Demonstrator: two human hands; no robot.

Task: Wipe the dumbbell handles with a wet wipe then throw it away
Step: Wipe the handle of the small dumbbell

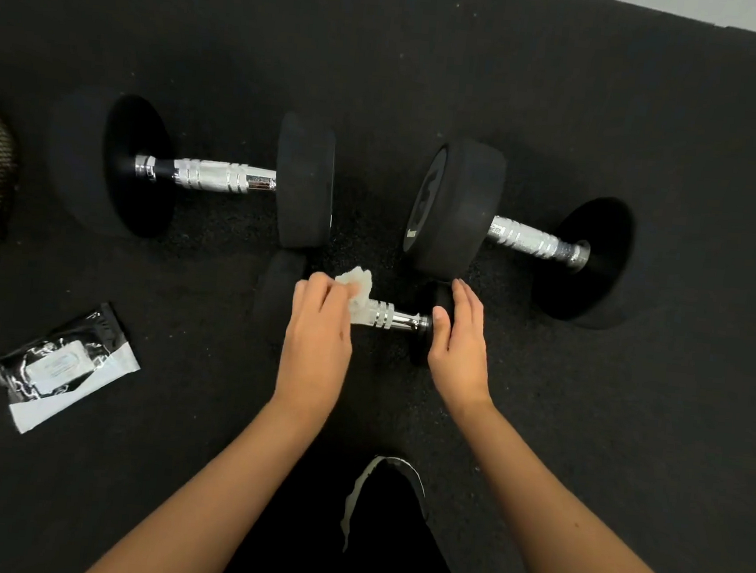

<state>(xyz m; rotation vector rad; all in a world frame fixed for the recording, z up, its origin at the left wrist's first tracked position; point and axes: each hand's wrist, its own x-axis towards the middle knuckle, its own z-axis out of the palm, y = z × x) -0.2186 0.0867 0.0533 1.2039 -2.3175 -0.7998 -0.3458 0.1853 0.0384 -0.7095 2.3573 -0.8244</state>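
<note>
Two hands work the small dumbbell (403, 320) on the floor (566, 97): the left hand (318, 326) grips the wet wipe (357, 296) round its chrome handle, the right hand (458, 339), fingers straight, steadies its end. Beyond lie two larger dumbbells (203, 174) (526, 240); the wipes packet (63, 366) lies left.

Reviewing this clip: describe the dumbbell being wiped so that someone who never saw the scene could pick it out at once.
On the black floor mat lie three dumbbells. Two big ones lie farther away; the small dumbbell lies nearest the person, between the hands. It alone has the white wet wipe pressed to its chrome handle by the left hand, with the right hand steadying its end.
</note>
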